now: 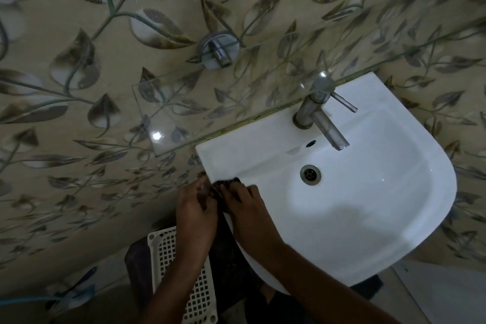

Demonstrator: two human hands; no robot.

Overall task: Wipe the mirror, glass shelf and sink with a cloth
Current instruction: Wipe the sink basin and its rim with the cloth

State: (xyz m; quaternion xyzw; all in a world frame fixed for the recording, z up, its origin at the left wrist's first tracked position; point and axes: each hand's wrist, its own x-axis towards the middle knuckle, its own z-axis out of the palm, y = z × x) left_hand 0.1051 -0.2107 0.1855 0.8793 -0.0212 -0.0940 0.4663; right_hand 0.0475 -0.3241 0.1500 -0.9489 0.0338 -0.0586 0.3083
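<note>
Both hands, left hand (196, 206) and right hand (243, 204), pinch the dark cloth (226, 183) at the sink's (394, 218) 9 o'clock rim, where it may slip off the edge.

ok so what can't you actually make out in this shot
Head view only:
- cloth: dark, mostly covered by both hands, left hand, right hand; shape and grip unclear.
- mirror: only a pale strip at the top edge, cut off.
- basket: contents hidden by the arms, dim.
- sink front rim: shadowed.
</note>
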